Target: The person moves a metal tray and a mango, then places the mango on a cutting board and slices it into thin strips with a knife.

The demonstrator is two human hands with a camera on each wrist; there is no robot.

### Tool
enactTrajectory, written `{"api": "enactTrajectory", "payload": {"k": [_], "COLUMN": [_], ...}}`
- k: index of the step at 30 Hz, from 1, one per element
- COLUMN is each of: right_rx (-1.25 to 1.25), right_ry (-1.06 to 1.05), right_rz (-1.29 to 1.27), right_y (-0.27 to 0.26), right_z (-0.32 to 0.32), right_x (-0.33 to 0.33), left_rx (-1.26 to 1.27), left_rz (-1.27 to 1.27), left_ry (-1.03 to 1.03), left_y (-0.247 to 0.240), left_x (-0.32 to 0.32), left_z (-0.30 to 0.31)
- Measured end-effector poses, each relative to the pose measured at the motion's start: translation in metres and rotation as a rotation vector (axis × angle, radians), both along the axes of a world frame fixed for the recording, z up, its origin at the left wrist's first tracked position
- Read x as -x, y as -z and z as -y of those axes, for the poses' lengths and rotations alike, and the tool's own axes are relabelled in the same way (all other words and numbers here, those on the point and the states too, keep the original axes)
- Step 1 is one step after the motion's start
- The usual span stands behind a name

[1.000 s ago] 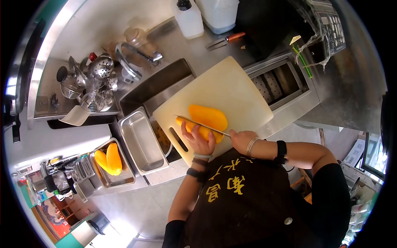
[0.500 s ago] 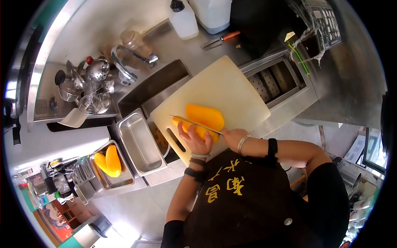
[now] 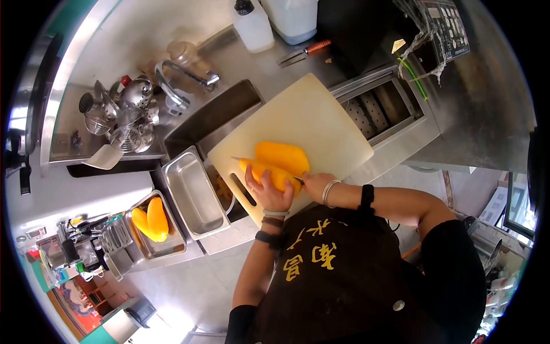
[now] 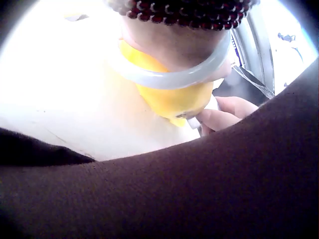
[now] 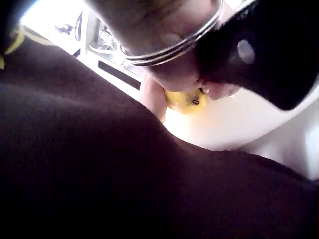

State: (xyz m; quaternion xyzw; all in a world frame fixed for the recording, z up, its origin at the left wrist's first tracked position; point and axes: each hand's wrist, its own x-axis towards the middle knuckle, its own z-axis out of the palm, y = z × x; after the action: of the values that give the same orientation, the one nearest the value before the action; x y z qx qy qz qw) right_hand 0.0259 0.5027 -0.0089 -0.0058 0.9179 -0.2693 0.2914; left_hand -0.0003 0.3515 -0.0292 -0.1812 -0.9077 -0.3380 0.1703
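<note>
A long orange-yellow piece [image 3: 282,178] lies on the pale cutting board [image 3: 326,109], and a second yellow piece [image 3: 282,155] lies beside it on the far side. My left hand [image 3: 271,194] grips the nearer piece, fingers spread over it. In my right hand [image 3: 317,186] is the handle of a knife; its tip [image 3: 236,158] shows past the far-left end of the nearer piece, and most of the blade is hidden. The left wrist view shows the yellow end [image 4: 179,102] below a pale bangle; in the right wrist view the dark-spotted end [image 5: 187,101] shows under my right hand [image 5: 174,69].
An empty metal tray [image 3: 196,192] stands left of the board, beyond it a tray [image 3: 177,247] with two yellow pieces [image 3: 152,221]. Behind are a sink [image 3: 215,117], faucet [image 3: 172,86], several ladles and strainers [image 3: 129,114], a red-handled fork [image 3: 306,53] and white containers [image 3: 252,26].
The knife sits lower, its middle now hidden where it showed along the top of the nearer piece. My right hand has shifted slightly left and up. The left hand keeps its grip.
</note>
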Motion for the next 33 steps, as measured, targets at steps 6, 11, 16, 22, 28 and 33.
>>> {"api": "enactTrajectory", "payload": {"k": [6,11,16,22,28,33], "right_rx": [-0.032,-0.117,-0.046,-0.029,-0.006,0.088], "right_ry": [-0.099,-0.095,-0.042,0.027,0.053,0.059], "right_rz": [-0.016,-0.064,0.018,0.119,0.101,-0.02], "right_y": [-0.023,-0.028,-0.033,-0.017,0.004,0.024], "right_z": [-0.008,0.01,0.001,0.006,0.013,-0.004], "right_x": [0.006,0.001,-0.012,-0.005,-0.007,-0.005], "left_rx": [-0.165,-0.26,-0.266,-0.285,-0.248,-0.39], "left_rz": [0.172,0.186,0.228,0.233,0.216,0.318], "left_ry": [-0.107,-0.186,-0.214,-0.156,-0.155,-0.112], "left_y": [-0.014,-0.006,-0.001,-0.002,0.004,0.001], "left_x": [-0.002,-0.002,0.0,0.003,0.004,0.003], "left_z": [-0.014,-0.021,-0.019,-0.022,-0.02,-0.008]}}
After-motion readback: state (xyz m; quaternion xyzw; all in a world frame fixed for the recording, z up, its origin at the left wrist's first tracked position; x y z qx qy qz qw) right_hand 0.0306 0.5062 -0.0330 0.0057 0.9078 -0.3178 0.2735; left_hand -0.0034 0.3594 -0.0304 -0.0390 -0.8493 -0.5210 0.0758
